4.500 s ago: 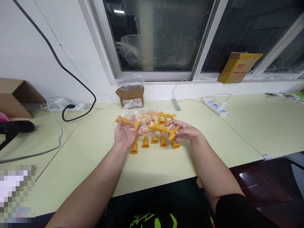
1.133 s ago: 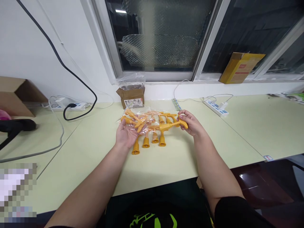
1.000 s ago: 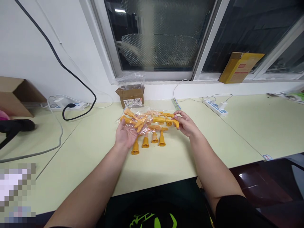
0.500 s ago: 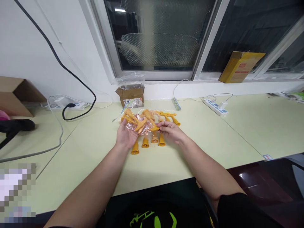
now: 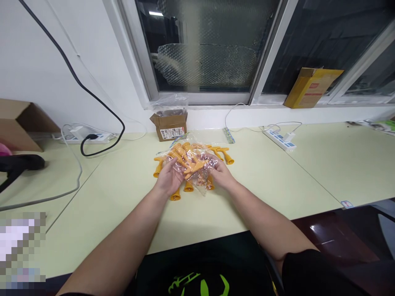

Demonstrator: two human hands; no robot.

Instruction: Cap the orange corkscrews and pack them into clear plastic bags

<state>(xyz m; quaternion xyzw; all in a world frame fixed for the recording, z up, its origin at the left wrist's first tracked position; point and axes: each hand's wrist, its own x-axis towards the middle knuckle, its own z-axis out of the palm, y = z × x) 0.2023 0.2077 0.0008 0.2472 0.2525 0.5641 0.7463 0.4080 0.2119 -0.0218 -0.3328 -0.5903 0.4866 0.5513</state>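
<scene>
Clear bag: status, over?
Left hand and right hand both on clear bag. Yellow pieces inside. Loose yellow pieces crowd around it, some partly hidden behind bag.

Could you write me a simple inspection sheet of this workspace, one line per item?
Surface: pale green table, seams visible.
Things in hand: clear bag with several yellow pieces inside; loose yellow pieces lie around it.
Clutter: small open box behind the bag; larger cardboard box at far left.
Hands: left hand and right hand hold the bag from either side.
Cables: black cable plugged into the left power strip; white wires near the right one.
Surroundings: window; yellow carton leaning there.
</scene>
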